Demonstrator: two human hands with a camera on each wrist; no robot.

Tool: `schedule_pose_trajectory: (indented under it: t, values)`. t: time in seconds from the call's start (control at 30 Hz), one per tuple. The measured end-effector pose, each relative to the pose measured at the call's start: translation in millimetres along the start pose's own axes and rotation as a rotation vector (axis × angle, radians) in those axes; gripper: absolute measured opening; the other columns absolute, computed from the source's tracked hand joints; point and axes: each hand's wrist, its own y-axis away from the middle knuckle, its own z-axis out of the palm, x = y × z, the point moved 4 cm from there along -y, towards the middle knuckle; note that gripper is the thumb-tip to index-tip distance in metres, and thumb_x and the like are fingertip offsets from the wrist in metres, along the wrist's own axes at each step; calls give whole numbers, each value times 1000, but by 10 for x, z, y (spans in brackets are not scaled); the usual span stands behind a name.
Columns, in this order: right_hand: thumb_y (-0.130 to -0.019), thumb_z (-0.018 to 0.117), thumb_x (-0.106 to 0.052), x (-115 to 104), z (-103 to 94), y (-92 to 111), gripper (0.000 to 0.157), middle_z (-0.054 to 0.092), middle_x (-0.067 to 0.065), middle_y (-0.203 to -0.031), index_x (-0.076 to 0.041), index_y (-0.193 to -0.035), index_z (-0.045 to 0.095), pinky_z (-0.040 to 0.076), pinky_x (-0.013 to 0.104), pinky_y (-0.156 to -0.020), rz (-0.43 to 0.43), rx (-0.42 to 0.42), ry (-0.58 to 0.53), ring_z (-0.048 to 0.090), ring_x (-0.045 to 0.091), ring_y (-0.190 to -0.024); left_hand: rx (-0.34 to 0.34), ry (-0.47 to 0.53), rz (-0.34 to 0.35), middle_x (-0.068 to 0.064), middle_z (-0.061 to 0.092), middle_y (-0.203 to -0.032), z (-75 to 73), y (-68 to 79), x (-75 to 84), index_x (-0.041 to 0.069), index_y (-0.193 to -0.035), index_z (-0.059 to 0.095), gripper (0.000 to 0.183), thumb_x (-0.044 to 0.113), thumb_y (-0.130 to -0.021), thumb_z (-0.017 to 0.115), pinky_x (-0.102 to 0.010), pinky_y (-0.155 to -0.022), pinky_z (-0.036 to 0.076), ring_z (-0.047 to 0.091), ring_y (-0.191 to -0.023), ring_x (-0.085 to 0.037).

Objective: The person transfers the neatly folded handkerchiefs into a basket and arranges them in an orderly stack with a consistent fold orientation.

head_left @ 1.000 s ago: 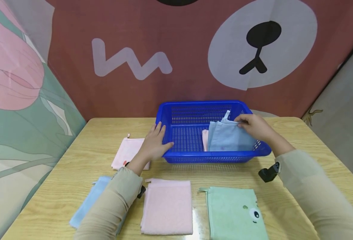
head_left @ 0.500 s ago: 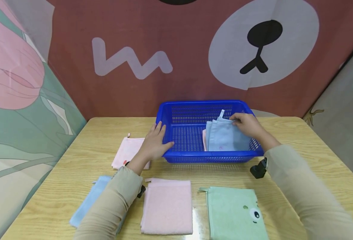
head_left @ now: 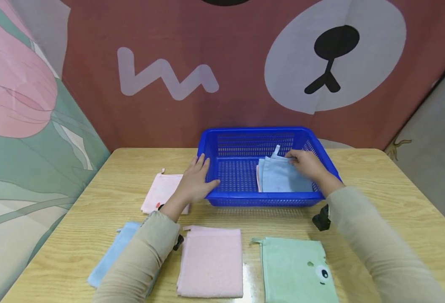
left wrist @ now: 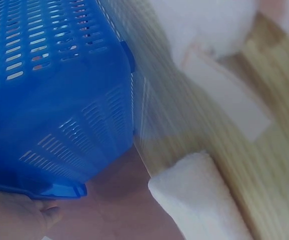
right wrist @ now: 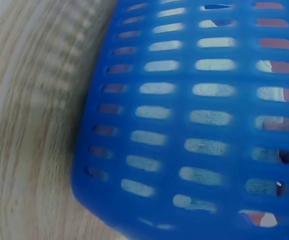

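My right hand [head_left: 307, 163] reaches over the right side of a blue plastic basket [head_left: 268, 196] and pinches the top edge of a folded light-blue towel [head_left: 283, 176] with a hanging loop. This towel stands upright in the basket's right half, with a strip of pink cloth [head_left: 258, 179] at its left edge. My left hand [head_left: 196, 181] rests on the basket's left rim, fingers straight and thumb spread over the front corner. In the right wrist view the slotted basket wall [right wrist: 174, 130] hides the hand. The left wrist view shows the basket's outer side [left wrist: 44, 110] and fingers [left wrist: 49, 215] at its rim.
On the wooden table [head_left: 124, 181] lie a small pink towel [head_left: 163, 189] left of the basket, a blue towel [head_left: 114, 252] partly under the left forearm, a larger pink towel [head_left: 211, 263] and a green towel [head_left: 294, 269] with an eye. A patterned cloth [head_left: 169, 118] hangs behind.
My right hand has moved left and slightly down with the blue towel, which now sits lower and farther left in the basket. The left hand has stayed on the rim.
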Motion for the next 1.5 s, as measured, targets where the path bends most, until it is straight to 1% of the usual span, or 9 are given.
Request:
schedule_pose_trajectory:
  t: [0.13, 0.3, 0.43, 0.6, 1.0, 1.13, 1.33, 1.5]
  values:
    - [-84, 47, 4, -3, 32, 10, 22, 56, 23, -104, 4, -104, 57, 40, 46, -79, 7, -20, 20, 49, 37, -98, -2, 1, -2, -15, 7, -142, 1, 15, 6, 1, -136, 18, 73, 46, -84, 43, -43, -102, 9, 0, -128, -30]
    - [-84, 48, 3, -11, 44, -13, 23, 54, 25, -106, 6, -106, 55, 39, 47, -81, 7, -18, 22, 48, 38, -99, -6, -2, -18, -14, 6, -142, -13, 41, -13, 1, -136, 17, 73, 46, -85, 42, -43, -102, 8, -1, -129, -29]
    - [-84, 49, 2, -6, 44, -33, 23, 54, 26, -105, 6, -106, 54, 39, 47, -81, 34, -17, 22, 48, 39, -99, -9, -4, -15, -15, 5, -142, -23, 47, -27, 1, -136, 17, 73, 46, -85, 42, -43, -102, 8, -2, -128, -29]
    - [-85, 47, 1, 27, 30, -24, 23, 52, 27, -107, 7, -107, 53, 39, 47, -81, 84, -29, -10, 46, 39, -101, -19, -9, -16, -15, 5, -142, -27, 47, -30, 1, -136, 17, 73, 46, -85, 42, -41, -102, 6, -2, -128, -29]
    - [-88, 44, -3, 132, -61, 22, 24, 52, 25, -105, 7, -109, 49, 37, 47, -82, 169, 4, -99, 46, 37, -98, -19, -15, -3, -15, 5, -142, -36, 58, 23, 1, -136, 17, 73, 46, -85, 42, -42, -102, 7, -3, -128, -29]
    - [-89, 43, -6, 143, -94, 25, 25, 51, 24, -106, 6, -111, 47, 38, 47, -82, 195, -7, -149, 46, 36, -99, -20, -15, 2, -15, 5, -142, -37, 47, 27, 1, -136, 17, 73, 46, -85, 42, -42, -102, 7, -3, -128, -29]
    - [-92, 41, -16, 123, -143, 8, 31, 49, 23, -110, 4, -115, 46, 38, 48, -81, 225, -17, -255, 46, 36, -100, -14, -21, -4, -15, 5, -142, -43, 12, 11, 0, -136, 16, 74, 46, -84, 43, -41, -102, 7, -3, -128, -28]
    - [-92, 41, -16, 150, -154, 36, 34, 47, 27, -111, 7, -117, 43, 39, 45, -84, 279, -31, -404, 47, 37, -100, -24, -14, -8, -15, 5, -142, -23, -2, 18, 1, -136, 16, 74, 46, -84, 43, -40, -102, 7, -3, -128, -29]
